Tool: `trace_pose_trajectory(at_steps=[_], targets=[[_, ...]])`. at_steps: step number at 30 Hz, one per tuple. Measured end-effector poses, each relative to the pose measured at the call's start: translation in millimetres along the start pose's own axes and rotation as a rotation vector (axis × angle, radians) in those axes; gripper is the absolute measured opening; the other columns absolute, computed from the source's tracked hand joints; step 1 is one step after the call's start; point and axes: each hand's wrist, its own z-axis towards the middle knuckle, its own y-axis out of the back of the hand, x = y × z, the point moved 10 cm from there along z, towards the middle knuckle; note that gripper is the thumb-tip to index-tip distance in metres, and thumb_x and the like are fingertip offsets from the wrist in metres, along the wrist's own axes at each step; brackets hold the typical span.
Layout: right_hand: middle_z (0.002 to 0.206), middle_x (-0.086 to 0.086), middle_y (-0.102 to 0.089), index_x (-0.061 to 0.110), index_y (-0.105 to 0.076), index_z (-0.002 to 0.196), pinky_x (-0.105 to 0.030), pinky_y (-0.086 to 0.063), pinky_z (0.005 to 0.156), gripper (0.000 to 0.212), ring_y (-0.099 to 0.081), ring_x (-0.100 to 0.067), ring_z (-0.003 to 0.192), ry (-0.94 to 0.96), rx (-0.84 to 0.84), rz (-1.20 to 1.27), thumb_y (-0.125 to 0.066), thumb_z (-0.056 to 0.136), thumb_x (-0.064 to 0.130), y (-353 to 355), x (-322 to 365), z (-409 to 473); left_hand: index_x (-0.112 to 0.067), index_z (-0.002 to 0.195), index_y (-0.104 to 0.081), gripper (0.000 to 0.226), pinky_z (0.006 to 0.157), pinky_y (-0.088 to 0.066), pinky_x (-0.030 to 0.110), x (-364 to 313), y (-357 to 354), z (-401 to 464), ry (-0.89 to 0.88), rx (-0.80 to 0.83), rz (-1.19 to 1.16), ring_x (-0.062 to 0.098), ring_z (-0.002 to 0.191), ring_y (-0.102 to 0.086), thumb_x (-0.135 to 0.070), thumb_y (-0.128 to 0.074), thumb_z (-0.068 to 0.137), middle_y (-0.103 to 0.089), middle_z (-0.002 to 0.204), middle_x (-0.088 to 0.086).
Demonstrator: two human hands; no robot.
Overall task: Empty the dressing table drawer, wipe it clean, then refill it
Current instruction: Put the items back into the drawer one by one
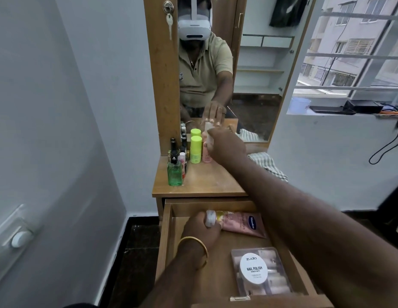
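The wooden drawer (168, 232) of the dressing table stands pulled open below the tabletop (207, 181). My left hand (201, 228), with a gold bangle on the wrist, is shut on a white-capped yellow tube (212, 217) at the drawer's back. A pink Vaseline tube (244, 224) lies beside it. A clear box (271, 283) with a white nail polish remover tin (254, 268) on top sits at the front right. My right hand (224, 147) reaches over the tabletop, shut on a pink bottle (207, 157) standing by the mirror.
On the tabletop's left stand a green bottle (175, 173), several small dark bottles (179, 150) and a lime-capped bottle (196, 150). A checked cloth (268, 164) lies at the right. The mirror (255, 85) rises behind. A grey wall is at left, a window at right.
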Motion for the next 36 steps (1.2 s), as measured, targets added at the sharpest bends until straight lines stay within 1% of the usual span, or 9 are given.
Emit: trace_pose_trajectory(at_steps=[3,6,10,12,15,18,21,30,36], targets=[[0.111,-0.004,-0.063,0.015,-0.063,0.108,-0.035,-0.053,0.071,0.018,-0.063,-0.021,0.091,-0.015,-0.057,0.098,-0.064,0.09,0.016,9,-6,-11,-0.018,0.138,-0.052,0.055,0.102,-0.045,0.033,-5,5,0,-0.039,-0.042,0.058,0.02,0.121,-0.056,-0.04,-0.063,0.089,-0.059,0.136,0.003],[0.117,-0.001,-0.059,0.02,-0.061,0.109,-0.031,-0.052,0.077,0.027,-0.058,-0.016,0.095,-0.002,-0.064,0.22,-0.072,0.085,0.017,15,-10,-29,-0.018,0.144,-0.047,0.057,0.107,-0.037,0.03,-20,19,-8,-0.125,-0.144,0.064,0.018,0.131,-0.048,-0.041,-0.058,0.093,-0.051,0.145,0.001],[0.107,0.004,-0.059,0.018,-0.065,0.106,-0.022,-0.05,0.075,0.024,-0.056,-0.008,0.091,-0.048,-0.171,0.402,-0.073,0.084,0.021,47,-26,-68,-0.024,0.126,-0.061,0.036,0.095,-0.051,0.036,-32,36,-16,-0.258,-0.288,-0.104,0.013,0.111,-0.057,-0.041,-0.057,0.095,-0.065,0.122,-0.002],[0.097,0.006,-0.06,0.018,-0.067,0.097,-0.02,-0.051,0.069,0.018,-0.057,-0.008,0.083,-0.113,-0.204,0.43,-0.075,0.083,0.025,63,-39,-94,-0.025,0.115,-0.065,0.025,0.085,-0.052,0.03,-30,38,-12,-0.268,-0.303,-0.2,0.012,0.102,-0.061,-0.039,-0.055,0.096,-0.067,0.109,-0.004],[0.09,0.01,-0.06,0.02,-0.068,0.088,-0.017,-0.048,0.064,0.017,-0.058,-0.004,0.077,-0.284,-0.152,0.436,-0.078,0.081,0.032,59,-70,-136,-0.022,0.101,-0.07,0.02,0.065,-0.048,0.013,-27,30,-7,-0.242,-0.207,-0.335,0.01,0.084,-0.066,-0.034,-0.054,0.099,-0.072,0.092,-0.002],[0.079,0.01,-0.067,0.023,-0.072,0.08,-0.029,-0.054,0.069,0.019,-0.064,-0.006,0.077,-0.465,-0.09,0.431,-0.078,0.077,0.041,35,-104,-174,-0.02,0.091,-0.073,0.025,0.061,-0.052,0.025,-20,-3,-3,-0.145,0.036,-0.401,0.014,0.068,-0.066,-0.034,-0.054,0.099,-0.075,0.081,0.007],[0.075,0.009,-0.068,0.022,-0.074,0.079,-0.03,-0.056,0.068,0.016,-0.064,-0.005,0.074,-0.597,-0.015,0.465,-0.079,0.078,0.038,14,-122,-203,-0.018,0.088,-0.075,0.027,0.065,-0.053,0.034,-9,-29,0,-0.088,0.169,-0.378,0.02,0.067,-0.066,-0.037,-0.057,0.097,-0.075,0.078,0.013],[0.083,0.003,-0.06,0.019,-0.06,0.087,-0.027,-0.04,0.058,0.011,-0.056,-0.012,0.073,-0.646,0.275,0.144,-0.068,0.088,0.026,-29,-125,-233,-0.01,0.078,-0.072,0.049,0.055,-0.049,0.027,16,-52,-4,0.081,0.305,-0.196,0.018,0.058,-0.063,-0.05,-0.051,0.096,-0.073,0.068,0.008],[0.091,0.002,-0.067,0.018,-0.066,0.098,-0.029,-0.056,0.07,0.014,-0.063,-0.014,0.08,-0.647,0.468,0.045,-0.07,0.087,0.025,-50,-126,-242,-0.01,0.083,-0.074,0.052,0.062,-0.05,0.028,11,-55,-9,0.075,0.33,-0.186,0.017,0.063,-0.063,-0.053,-0.047,0.096,-0.072,0.071,0.006]])
